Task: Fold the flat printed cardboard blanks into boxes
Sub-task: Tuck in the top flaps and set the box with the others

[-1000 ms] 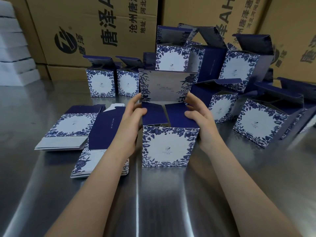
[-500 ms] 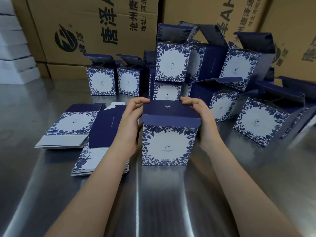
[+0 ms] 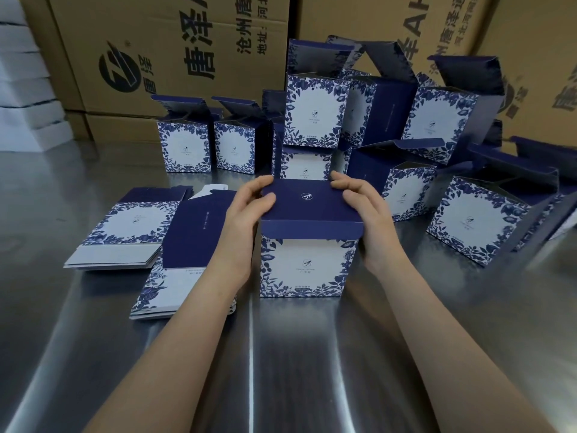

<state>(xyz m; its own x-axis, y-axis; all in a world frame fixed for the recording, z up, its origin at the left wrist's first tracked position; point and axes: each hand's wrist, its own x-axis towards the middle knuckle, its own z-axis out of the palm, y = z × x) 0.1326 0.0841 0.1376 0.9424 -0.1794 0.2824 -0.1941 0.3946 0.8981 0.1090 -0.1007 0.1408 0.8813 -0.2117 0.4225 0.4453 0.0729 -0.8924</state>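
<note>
A blue-and-white floral box [image 3: 307, 264] stands upright on the steel table in front of me. Its dark blue lid lies folded over the top, and the tuck flap hangs over the front panel, outside it. My left hand [image 3: 246, 214] grips the box's left side, thumb on the lid and fingers curled over the far corner. My right hand [image 3: 363, 210] grips the right side the same way. Two piles of flat printed blanks [image 3: 125, 235] [image 3: 184, 245] lie to the left.
Several folded boxes [image 3: 313, 110] with lids standing open are stacked and scattered behind and to the right. Large brown cartons [image 3: 175, 48] form a wall at the back. White foam slabs [image 3: 25, 89] are stacked at far left. The steel table [image 3: 281, 354] extends toward me.
The lid panel, upright a second ago, has been folded down over the inner flaps. Both hands moved from the side flaps up to the lid's corners.
</note>
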